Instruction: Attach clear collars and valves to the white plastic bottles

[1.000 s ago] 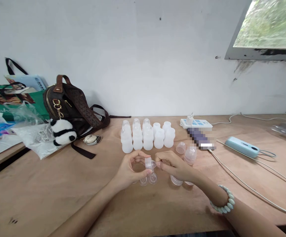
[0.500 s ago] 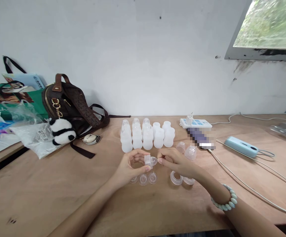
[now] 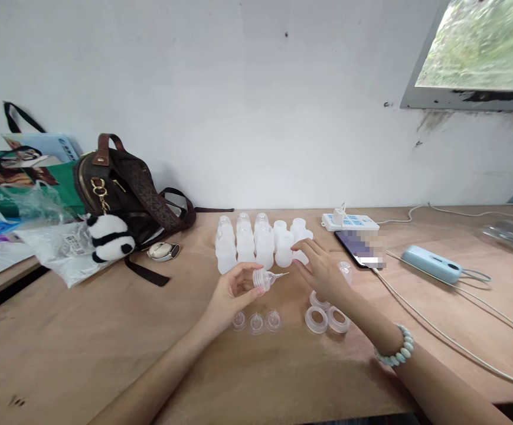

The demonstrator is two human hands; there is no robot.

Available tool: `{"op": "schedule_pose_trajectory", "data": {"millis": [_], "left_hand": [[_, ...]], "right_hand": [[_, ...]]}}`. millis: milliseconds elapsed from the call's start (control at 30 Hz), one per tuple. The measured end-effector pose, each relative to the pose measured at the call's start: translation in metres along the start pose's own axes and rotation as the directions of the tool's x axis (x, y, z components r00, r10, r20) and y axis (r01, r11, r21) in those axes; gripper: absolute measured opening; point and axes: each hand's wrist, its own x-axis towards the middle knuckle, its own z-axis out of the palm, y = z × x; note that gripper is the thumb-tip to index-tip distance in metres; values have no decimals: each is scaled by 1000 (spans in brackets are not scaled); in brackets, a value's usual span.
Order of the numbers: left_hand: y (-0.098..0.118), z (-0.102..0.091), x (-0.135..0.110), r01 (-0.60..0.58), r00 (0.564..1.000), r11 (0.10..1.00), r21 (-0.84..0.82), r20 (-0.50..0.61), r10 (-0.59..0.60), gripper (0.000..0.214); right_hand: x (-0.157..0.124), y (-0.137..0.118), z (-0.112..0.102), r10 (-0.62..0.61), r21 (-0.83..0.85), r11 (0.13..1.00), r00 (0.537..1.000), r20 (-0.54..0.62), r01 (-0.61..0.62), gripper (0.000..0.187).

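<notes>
My left hand (image 3: 237, 294) grips a clear threaded bottle collar (image 3: 262, 278) between thumb and fingers, with a teat (image 3: 276, 277) poking out of its right side. The teat looks drawn to a thin point. To its right, my right hand (image 3: 320, 268) is open, thumb and fingers apart, in front of the white baby bottles (image 3: 264, 251); I cannot tell if it touches one. Three clear teats (image 3: 257, 322) lie on the table below my left hand. Below my right hand are three translucent collar rings (image 3: 316, 319). A clear dome cap (image 3: 345, 271) is partly hidden behind that hand.
A power strip (image 3: 350, 222) and a phone (image 3: 357, 248) with a white cable sit at the right. Beyond them lies a light blue device (image 3: 432, 264). At the left are a brown backpack (image 3: 123, 183), a panda plush (image 3: 110, 238) and a computer mouse (image 3: 163, 251).
My right hand has let go of the teat's tip, opened and moved up and right towards the bottles. My left hand has shifted slightly left with the collar and teat.
</notes>
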Motion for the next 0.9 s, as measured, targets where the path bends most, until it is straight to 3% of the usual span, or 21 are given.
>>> {"op": "schedule_pose_trajectory", "data": {"millis": [200,400,567,633,767,833,900], "left_hand": [[1,0,0,1,1000,1000,-31,-13,-1,39],[2,0,-2,38,999,994,-99,30,-35,49],[3,-2,-1,-46,999,995,-85,24,49,41],[4,-4,-1,-52,999,996,-73,9,53,43],[6,-4,-5,-28,999,997,-70,34,30,48],[6,-3,-6,-6,998,997,-71,63,10,48],[5,-1,-6,29,997,997,-68,68,-25,48]], "right_hand": [[2,5,9,-76,-124,989,997,2,76,46],[1,5,5,62,104,993,996,-69,-54,26],[1,1,-3,170,241,962,973,-154,-130,9],[1,-5,-4,279,431,882,948,-152,-191,8],[-2,-23,2,426,756,600,905,-26,-261,19],[-5,-33,7,410,795,547,912,18,-261,22],[-8,-40,9,376,788,561,926,31,-254,19]]}}
